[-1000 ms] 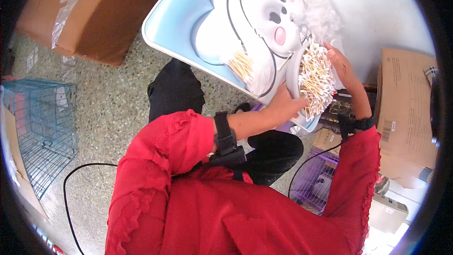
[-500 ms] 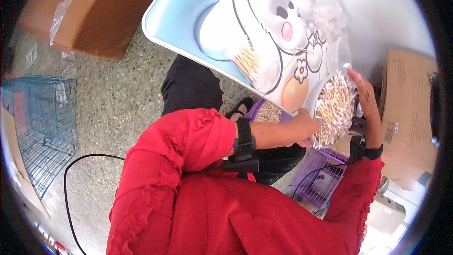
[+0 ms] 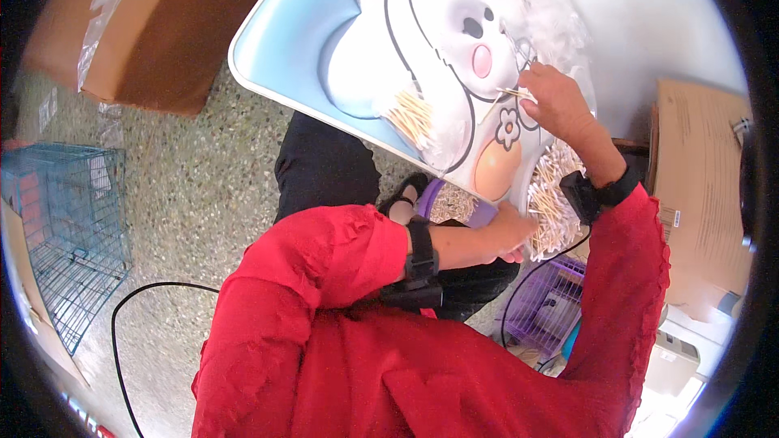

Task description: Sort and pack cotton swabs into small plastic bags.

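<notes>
My left hand (image 3: 515, 229) is closed on the near left rim of a pale round tub (image 3: 526, 186) heaped with cotton swabs (image 3: 556, 199). My right forearm crosses over the tub and hides part of its far side. Over the cartoon-printed tabletop (image 3: 296, 40), my right hand (image 3: 560, 101) has its fingers pinched at a few loose cotton swabs (image 3: 511, 92). A bundle of cotton swabs (image 3: 411, 118) lies by the table's near edge, partly in or on clear plastic. More crumpled clear plastic (image 3: 556, 20) covers the table's far right side.
Beneath the table edge stands a purple tub (image 3: 454, 203) with small pale pieces in it. A purple wire cage (image 3: 552, 304) is below my right arm. Cardboard boxes (image 3: 702, 195) stand at right, a brown box (image 3: 174, 32) at upper left, a blue-green wire cage (image 3: 69, 219) at left.
My right hand has left the tub's far right side and moved up and left to the loose swabs on the table. My left hand stays on the tub's rim.
</notes>
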`<state>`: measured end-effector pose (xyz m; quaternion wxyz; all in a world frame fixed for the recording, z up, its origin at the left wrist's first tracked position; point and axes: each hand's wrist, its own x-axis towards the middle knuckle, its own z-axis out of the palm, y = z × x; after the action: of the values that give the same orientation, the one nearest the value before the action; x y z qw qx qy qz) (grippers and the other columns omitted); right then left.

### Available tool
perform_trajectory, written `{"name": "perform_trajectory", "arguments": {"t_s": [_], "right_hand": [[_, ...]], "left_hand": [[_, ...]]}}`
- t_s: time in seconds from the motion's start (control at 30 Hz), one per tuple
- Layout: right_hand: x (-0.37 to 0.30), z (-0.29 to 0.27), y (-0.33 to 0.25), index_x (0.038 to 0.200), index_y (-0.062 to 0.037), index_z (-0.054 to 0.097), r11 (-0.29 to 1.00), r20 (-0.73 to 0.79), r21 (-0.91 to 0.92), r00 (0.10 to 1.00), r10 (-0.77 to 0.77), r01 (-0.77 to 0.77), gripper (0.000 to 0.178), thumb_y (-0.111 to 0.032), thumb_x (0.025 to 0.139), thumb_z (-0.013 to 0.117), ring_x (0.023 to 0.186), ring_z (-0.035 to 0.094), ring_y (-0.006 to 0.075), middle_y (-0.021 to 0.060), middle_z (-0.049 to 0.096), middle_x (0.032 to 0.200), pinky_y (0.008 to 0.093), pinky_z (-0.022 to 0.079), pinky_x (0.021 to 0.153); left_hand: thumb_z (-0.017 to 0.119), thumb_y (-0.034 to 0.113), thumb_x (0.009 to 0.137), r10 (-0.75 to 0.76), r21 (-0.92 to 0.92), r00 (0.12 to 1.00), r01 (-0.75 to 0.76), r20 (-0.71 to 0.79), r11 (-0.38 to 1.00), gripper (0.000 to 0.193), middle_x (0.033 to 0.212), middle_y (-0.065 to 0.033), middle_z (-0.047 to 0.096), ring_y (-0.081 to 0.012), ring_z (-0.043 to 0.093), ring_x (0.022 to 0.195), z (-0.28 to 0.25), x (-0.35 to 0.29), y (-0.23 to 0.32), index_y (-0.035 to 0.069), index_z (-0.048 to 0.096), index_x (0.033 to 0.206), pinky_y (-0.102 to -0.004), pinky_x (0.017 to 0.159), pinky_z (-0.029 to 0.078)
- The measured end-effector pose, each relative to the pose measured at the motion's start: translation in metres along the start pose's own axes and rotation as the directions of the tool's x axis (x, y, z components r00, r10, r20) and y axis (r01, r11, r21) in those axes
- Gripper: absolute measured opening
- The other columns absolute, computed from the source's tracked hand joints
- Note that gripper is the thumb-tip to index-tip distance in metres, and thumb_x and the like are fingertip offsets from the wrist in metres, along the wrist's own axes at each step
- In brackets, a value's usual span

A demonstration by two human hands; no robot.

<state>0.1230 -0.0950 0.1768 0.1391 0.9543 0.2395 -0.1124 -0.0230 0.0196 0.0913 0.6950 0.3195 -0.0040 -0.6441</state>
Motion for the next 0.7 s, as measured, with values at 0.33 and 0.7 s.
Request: {"name": "perform_trajectory", "arguments": {"t_s": [0.33, 0.7], "right_hand": [[0.014, 0.028, 0.006, 0.079, -0.0029, 0.048, 0.995, 0.071, -0.1, 0.997, 0.018, -0.011, 0.011, -0.005, 0.069, 0.054, 0.076, 0.056, 0.0336, 0.0147, 0.052, 0.079, 0.0421, 0.047, 0.064], [0.014, -0.002, -0.038, 0.078, -0.0043, 0.047, 0.979, -0.008, -0.018, 0.979, -0.205, 0.204, 0.015, -0.006, 0.066, 0.055, 0.073, 0.053, 0.0295, 0.0115, 0.047, 0.076, 0.0387, 0.045, 0.061]], "left_hand": [[0.054, 0.025, 0.079, 0.077, -0.039, 0.991, -0.081, -0.107, 0.996, 0.063, 0.061, -0.0126, 0.05, -0.0195, 0.051, 0.039, 0.002, -0.004, 0.007, -0.011, 0.016, 0.114, -0.0287, 0.028, 0.038], [0.054, 0.026, 0.078, 0.037, 0.027, 0.997, -0.035, -0.075, 0.999, 0.074, 0.067, -0.0146, 0.053, -0.0205, 0.053, 0.041, 0.0, 0.004, 0.007, -0.011, 0.006, 0.12, -0.0292, 0.03, 0.039]]}}
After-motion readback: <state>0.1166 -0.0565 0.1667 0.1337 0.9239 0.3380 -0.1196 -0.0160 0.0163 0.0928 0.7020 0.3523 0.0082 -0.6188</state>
